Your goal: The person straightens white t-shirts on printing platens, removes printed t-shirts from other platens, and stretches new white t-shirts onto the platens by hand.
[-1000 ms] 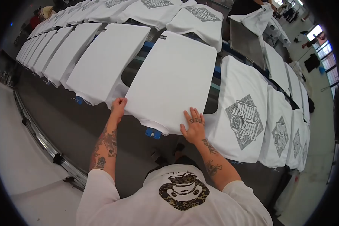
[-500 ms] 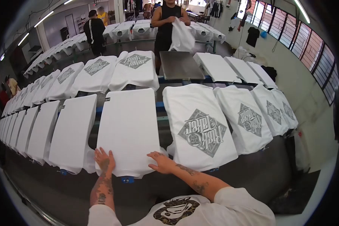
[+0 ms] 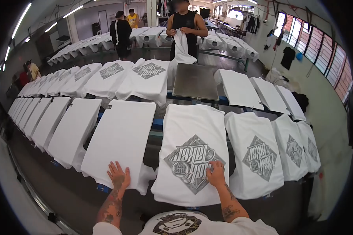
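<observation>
My left hand [image 3: 119, 175] lies with its fingers spread on the lower part of a plain white shirt [image 3: 121, 137], which is stretched over a board and has a small dark label at its top. To the right, my right hand [image 3: 216, 172] touches the edge of the grey diamond print on a printed white shirt [image 3: 194, 121]. Its fingers are bent and a little apart, with nothing seen between them. The print's lettering faces away from me. A blue bracket [image 3: 102, 188] shows under the plain shirt's near edge.
Plain shirts [image 3: 75, 125] run left; printed shirts [image 3: 255, 156] run right. Beyond them is a second row with a bare board [image 3: 196, 81]. Behind it a person in a black sleeveless top [image 3: 185, 23] holds a white cloth. Other people stand farther back.
The view has lifted and swung right. My left hand stays on the plain shirt. My right hand has left that shirt's right edge and moved onto the printed shirt.
</observation>
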{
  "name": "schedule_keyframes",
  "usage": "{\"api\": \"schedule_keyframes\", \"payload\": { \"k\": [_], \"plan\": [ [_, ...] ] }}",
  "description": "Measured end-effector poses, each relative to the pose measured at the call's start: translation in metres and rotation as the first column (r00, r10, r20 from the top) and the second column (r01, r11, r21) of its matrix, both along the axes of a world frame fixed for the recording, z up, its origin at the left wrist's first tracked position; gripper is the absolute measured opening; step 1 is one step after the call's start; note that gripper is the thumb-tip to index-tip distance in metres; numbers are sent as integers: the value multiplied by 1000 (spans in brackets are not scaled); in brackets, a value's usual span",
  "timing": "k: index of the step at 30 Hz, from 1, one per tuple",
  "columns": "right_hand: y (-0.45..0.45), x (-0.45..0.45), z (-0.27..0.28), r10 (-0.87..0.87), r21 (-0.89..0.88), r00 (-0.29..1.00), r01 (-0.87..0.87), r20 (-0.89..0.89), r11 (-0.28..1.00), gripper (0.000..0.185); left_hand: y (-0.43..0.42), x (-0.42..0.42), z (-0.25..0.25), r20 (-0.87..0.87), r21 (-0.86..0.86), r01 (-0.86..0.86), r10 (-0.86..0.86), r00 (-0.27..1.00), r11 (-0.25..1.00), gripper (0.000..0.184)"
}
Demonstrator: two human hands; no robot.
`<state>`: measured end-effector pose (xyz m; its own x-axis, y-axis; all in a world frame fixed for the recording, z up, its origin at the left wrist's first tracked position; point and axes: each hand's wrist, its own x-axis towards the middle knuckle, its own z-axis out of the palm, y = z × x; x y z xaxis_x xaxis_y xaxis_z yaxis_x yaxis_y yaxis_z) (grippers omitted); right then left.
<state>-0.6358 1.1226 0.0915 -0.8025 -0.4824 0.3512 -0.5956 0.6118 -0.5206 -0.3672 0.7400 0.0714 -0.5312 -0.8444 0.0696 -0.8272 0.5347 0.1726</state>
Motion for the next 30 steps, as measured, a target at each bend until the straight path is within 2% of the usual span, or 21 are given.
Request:
{"api": "schedule_keyframes", "payload": {
  "k": [1,2,4,7,9,11,12,13,15,16,17,19,20,21,23,24,26,27,29,30],
  "plan": [
    [7,-13,6,18,1,997,-18,79,1000,33,16,-9,3,-9,-13,16,-16,1000,1000,78],
    [13,-27,5,28,-12,996,-27,86,1000,33,31,-15,4,-16,-25,31,-32,999,999,77],
    [22,-51,1,-64,84,997,60,42,995,34,55,-18,-3,-23,-57,58,-59,998,997,78],
    [30,-73,-10,-95,61,995,92,42,994,35,101,-24,-5,2,-67,79,-79,997,995,73],
    [32,-80,-10,-107,50,993,104,47,993,35,125,-30,-10,-148,-46,69,-75,986,997,61],
    [27,-78,-6,-86,79,996,89,-39,993,34,141,-27,-10,-389,71,330,-279,878,941,44],
    [26,-77,-7,-86,75,996,88,-33,993,34,162,-32,-12,-516,287,301,-118,848,910,34],
    [26,-77,-8,-89,61,996,91,-27,994,34,175,-37,-16,-514,286,301,-119,849,910,34],
    [26,-79,-5,-96,38,995,97,-11,995,34,195,-47,-26,-651,261,101,98,753,960,29],
    [27,-79,-4,-97,29,995,97,6,995,34,189,-45,-46,-596,483,-12,339,728,876,38],
    [27,-81,-7,-87,15,996,87,5,996,34,179,-44,-57,-597,489,-16,348,723,872,38],
    [28,-83,-9,-75,26,997,75,4,997,34,166,-37,-68,-484,814,13,665,568,581,52],
    [29,-83,-9,-75,28,997,74,11,997,34,163,-36,-56,-304,905,-57,736,604,421,68],
    [29,-83,-9,-69,26,998,68,9,997,34,164,-34,-44,-307,905,-57,739,599,422,68],
    [30,-84,-9,-84,33,994,82,75,996,33,166,-33,-18,-52,986,-90,768,638,141,74],
    [30,-84,-9,-83,27,994,81,71,996,33,167,-33,-2,-59,985,-86,768,637,147,74],
    [31,-84,-9,-80,33,992,77,100,997,33,172,-30,25,250,951,-41,680,689,-307,80],
    [31,-84,-10,-77,32,992,75,102,997,33,173,-28,22,250,951,-43,682,687,-306,80],
    [31,-84,-11,-85,32,990,82,109,996,33,177,-19,4,-29,893,390,838,544,-223,67],
    [31,-83,-11,-83,34,990,80,113,996,33,175,-18,-6,-26,895,387,839,543,-223,67]
  ]
}}
